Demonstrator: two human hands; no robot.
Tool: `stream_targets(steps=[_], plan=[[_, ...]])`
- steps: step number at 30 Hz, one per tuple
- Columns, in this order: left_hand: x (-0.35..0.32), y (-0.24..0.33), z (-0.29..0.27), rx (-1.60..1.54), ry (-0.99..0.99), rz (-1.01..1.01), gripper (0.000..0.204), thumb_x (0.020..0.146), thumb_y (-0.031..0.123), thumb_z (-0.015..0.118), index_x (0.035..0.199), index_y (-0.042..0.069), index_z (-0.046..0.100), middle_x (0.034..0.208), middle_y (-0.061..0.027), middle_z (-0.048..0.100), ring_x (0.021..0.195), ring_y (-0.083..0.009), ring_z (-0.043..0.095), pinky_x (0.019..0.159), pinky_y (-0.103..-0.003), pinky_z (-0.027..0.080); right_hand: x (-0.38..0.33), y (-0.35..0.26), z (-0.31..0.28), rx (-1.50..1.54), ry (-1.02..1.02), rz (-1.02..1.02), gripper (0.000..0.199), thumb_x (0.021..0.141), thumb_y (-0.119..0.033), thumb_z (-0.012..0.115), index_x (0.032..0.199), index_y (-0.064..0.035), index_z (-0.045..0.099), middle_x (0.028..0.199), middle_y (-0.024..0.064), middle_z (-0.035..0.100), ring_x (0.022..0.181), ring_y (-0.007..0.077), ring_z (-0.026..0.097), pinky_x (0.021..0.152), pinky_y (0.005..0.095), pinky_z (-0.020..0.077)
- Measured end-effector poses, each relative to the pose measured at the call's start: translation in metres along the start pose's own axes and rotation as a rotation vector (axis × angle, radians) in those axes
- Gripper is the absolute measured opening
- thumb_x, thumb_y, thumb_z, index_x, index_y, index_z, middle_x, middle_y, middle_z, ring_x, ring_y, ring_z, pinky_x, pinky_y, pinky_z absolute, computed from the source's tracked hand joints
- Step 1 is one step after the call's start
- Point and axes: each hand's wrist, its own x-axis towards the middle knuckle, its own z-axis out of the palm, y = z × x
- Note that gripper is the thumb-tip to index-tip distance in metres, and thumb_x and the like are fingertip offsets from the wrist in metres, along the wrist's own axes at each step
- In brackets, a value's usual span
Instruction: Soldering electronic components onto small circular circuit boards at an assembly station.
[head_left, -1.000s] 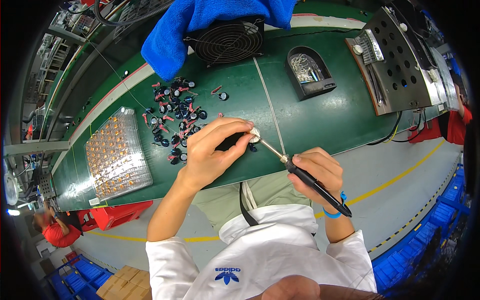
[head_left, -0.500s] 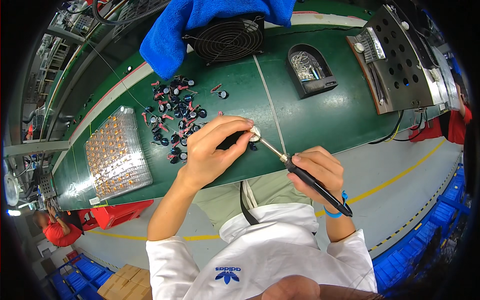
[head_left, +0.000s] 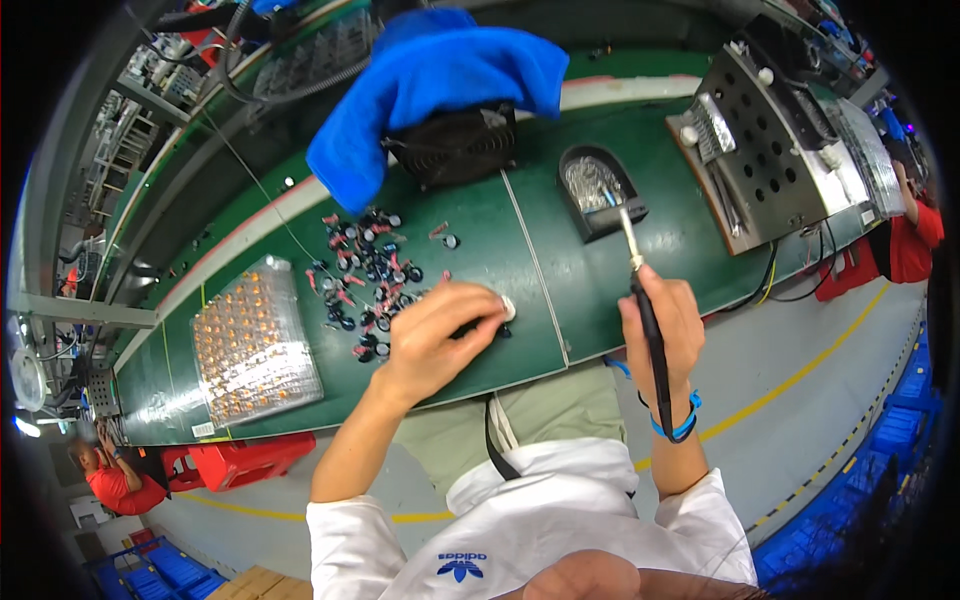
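My left hand (head_left: 432,338) is closed in a pinch on a small round white part (head_left: 508,309), low over the green bench. Much of that part is behind my fingertips; a small dark piece shows just under it. In my right hand (head_left: 672,322) is a soldering iron (head_left: 650,335) with a black handle, gripped like a pen. Its metal tip points away from me and reaches the front edge of a black open bin (head_left: 590,228). Tangled silvery wire or solder bits lie inside the bin. Whether the tip touches them I cannot tell.
Left of my left hand lie many loose dark round components (head_left: 375,258) with reddish leads. A clear tray (head_left: 255,345) of orange-centred parts is at the left. A fan (head_left: 455,150) under a blue towel (head_left: 450,75) stands behind; a perforated metal box (head_left: 770,140) is right.
My right hand has moved the soldering iron from the white part away and right, up to the black bin. The left hand keeps its pinch. The whole view has shifted slightly.
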Motion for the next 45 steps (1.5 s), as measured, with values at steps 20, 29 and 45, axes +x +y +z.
stream_targets(steps=[20, 29, 45], plan=[[0.066, -0.183, -0.210, 0.967, 0.159, -0.281, 0.031, 0.080, -0.004, 0.066, 0.108, 0.003, 0.077, 0.105, -0.0204, 0.076, 0.098, -0.0412, 0.073, 0.092, -0.046, 0.058, -0.007, -0.007, 0.034, 0.209, -0.024, 0.044, 0.045, 0.094, 0.005, 0.067, 0.139, 0.0040, 0.060, 0.091, 0.0162, 0.071, 0.081, 0.0281, 0.064, 0.076, 0.0380, 0.0537], [0.066, -0.198, -0.191, 0.686, 0.013, -0.506, 0.025, 0.085, -0.001, 0.067, 0.107, 0.002, 0.078, 0.099, -0.0214, 0.077, 0.091, -0.0347, 0.075, 0.086, -0.041, 0.060, -0.008, -0.007, 0.038, 0.209, 0.004, 0.018, 0.049, 0.089, 0.008, 0.071, 0.137, 0.0051, 0.060, 0.087, 0.0131, 0.071, 0.075, 0.0282, 0.062, 0.073, 0.0394, 0.0494], [-0.007, 0.038, -0.065, -0.262, -0.119, -0.488, 0.024, 0.089, -0.010, 0.075, 0.113, -0.008, 0.074, 0.105, -0.0182, 0.075, 0.099, -0.0222, 0.075, 0.088, -0.033, 0.062, -0.014, -0.023, 0.043, 0.430, -0.063, 0.048, 0.051, 0.087, 0.005, 0.075, 0.135, 0.0055, 0.059, 0.101, 0.0160, 0.077, 0.080, 0.0279, 0.067, 0.077, 0.0379, 0.0553]])
